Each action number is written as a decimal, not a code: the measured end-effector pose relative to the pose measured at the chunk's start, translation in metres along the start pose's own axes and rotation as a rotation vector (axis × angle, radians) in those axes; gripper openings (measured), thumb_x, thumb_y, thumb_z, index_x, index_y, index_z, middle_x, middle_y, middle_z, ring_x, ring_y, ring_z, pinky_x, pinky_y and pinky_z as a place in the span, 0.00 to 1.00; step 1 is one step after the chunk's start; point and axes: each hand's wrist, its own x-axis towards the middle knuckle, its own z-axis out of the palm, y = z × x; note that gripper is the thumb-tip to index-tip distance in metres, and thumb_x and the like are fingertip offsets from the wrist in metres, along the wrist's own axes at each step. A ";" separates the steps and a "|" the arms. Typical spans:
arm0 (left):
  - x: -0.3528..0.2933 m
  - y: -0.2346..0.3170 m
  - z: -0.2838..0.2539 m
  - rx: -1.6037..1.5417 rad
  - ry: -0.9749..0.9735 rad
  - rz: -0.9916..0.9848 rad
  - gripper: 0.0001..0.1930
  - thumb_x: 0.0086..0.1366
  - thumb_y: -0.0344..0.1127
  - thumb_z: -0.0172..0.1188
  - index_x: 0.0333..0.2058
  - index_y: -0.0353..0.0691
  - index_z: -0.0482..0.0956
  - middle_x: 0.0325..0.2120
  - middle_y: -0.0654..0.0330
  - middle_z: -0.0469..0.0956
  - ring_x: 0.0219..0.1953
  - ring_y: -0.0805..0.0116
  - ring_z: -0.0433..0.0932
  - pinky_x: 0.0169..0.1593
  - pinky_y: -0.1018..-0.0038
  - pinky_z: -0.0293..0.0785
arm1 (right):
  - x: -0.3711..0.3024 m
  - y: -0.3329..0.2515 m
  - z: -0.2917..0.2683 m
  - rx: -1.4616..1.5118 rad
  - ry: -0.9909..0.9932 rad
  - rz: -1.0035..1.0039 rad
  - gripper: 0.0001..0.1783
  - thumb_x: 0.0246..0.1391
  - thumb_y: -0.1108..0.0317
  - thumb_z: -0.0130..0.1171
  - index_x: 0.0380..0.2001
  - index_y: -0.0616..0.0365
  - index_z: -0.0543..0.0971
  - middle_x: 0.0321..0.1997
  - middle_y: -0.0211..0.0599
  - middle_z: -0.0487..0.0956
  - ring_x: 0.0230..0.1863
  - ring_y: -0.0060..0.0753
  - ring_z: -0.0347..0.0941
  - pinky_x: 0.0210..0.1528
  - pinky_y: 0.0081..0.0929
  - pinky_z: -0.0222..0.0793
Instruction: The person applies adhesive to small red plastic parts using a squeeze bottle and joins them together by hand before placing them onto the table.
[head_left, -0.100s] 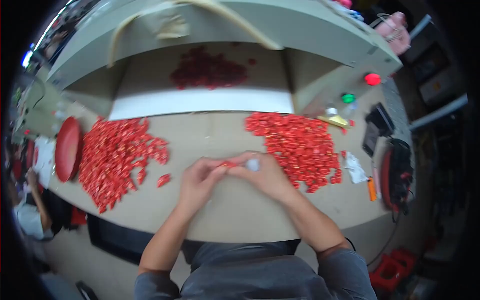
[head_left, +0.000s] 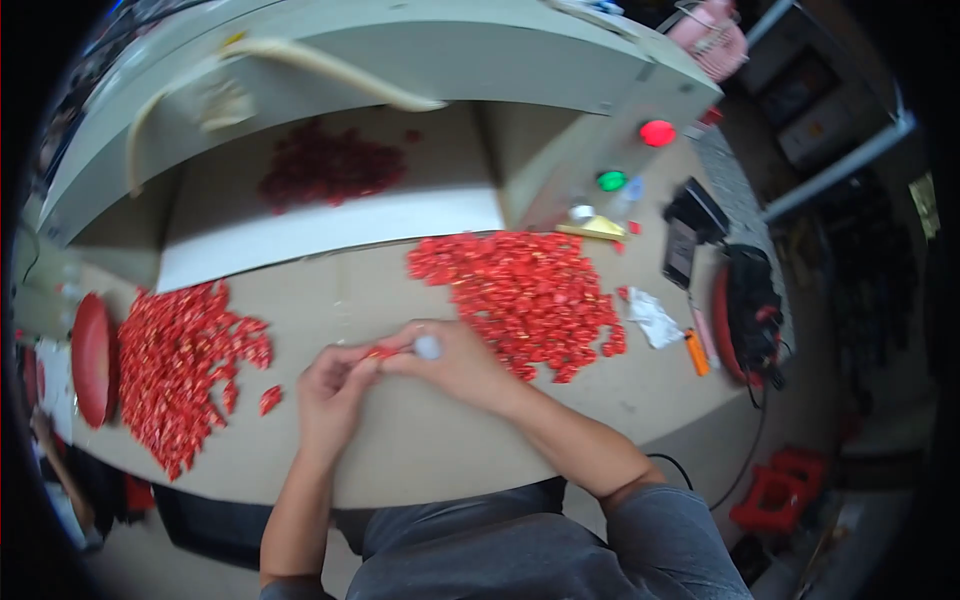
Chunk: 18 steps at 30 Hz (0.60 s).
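Over the middle of the table, my left hand (head_left: 332, 395) and my right hand (head_left: 462, 368) meet, fingertips together. Pinched between them is a small shiny red piece (head_left: 381, 352), mostly covered by the fingers. My right hand is also closed around a small whitish cylinder (head_left: 428, 347), whose rounded end shows beside the index finger; its kind cannot be made out. To the left spreads a pile of small red pieces (head_left: 175, 370) with gold flecks, one loose piece (head_left: 270, 400) lying nearer my left hand. A second red pile (head_left: 535, 300) lies just beyond my right hand.
A red dish (head_left: 92, 360) stands at the left edge. Under the shelf (head_left: 380, 60), a white board (head_left: 330, 235) bears dark red pieces. At right are a crumpled tissue (head_left: 655, 320), an orange lighter (head_left: 696, 352), a phone (head_left: 680, 250) and a black bag (head_left: 752, 310).
The whole view has swung, so the table and both hands appear farther left. My hands stay together around the red piece, with little visible change in grip.
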 end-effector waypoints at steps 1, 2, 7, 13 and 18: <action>-0.006 0.002 -0.002 -0.015 0.048 -0.004 0.06 0.64 0.26 0.59 0.39 0.32 0.76 0.34 0.58 0.80 0.33 0.76 0.77 0.39 0.80 0.75 | 0.001 0.001 0.004 0.016 -0.032 -0.017 0.16 0.51 0.65 0.66 0.40 0.64 0.81 0.38 0.37 0.82 0.41 0.22 0.76 0.47 0.22 0.70; -0.009 0.007 -0.003 0.001 0.034 -0.009 0.06 0.64 0.26 0.59 0.39 0.32 0.76 0.34 0.58 0.80 0.33 0.76 0.77 0.39 0.80 0.75 | 0.002 0.001 0.006 0.045 -0.057 -0.040 0.16 0.52 0.65 0.66 0.40 0.64 0.80 0.38 0.37 0.82 0.42 0.23 0.76 0.47 0.22 0.69; -0.012 0.024 -0.004 0.109 0.095 -0.026 0.05 0.64 0.25 0.58 0.39 0.31 0.76 0.34 0.58 0.80 0.32 0.76 0.76 0.39 0.80 0.75 | 0.004 -0.002 0.008 0.085 -0.081 -0.041 0.15 0.52 0.64 0.65 0.40 0.63 0.81 0.38 0.38 0.82 0.42 0.23 0.76 0.47 0.23 0.69; -0.013 0.019 -0.007 0.293 0.101 0.024 0.09 0.65 0.35 0.60 0.40 0.36 0.78 0.32 0.62 0.80 0.34 0.75 0.77 0.39 0.78 0.75 | 0.001 -0.014 0.011 -0.029 -0.012 0.004 0.15 0.52 0.60 0.65 0.38 0.60 0.82 0.35 0.33 0.82 0.37 0.20 0.76 0.40 0.21 0.72; -0.017 0.021 -0.010 0.069 0.075 -0.057 0.11 0.66 0.32 0.59 0.44 0.34 0.75 0.34 0.61 0.79 0.39 0.78 0.76 0.42 0.80 0.73 | -0.003 -0.003 0.027 0.330 -0.015 0.047 0.12 0.53 0.76 0.62 0.41 0.68 0.78 0.34 0.35 0.80 0.35 0.20 0.75 0.40 0.18 0.71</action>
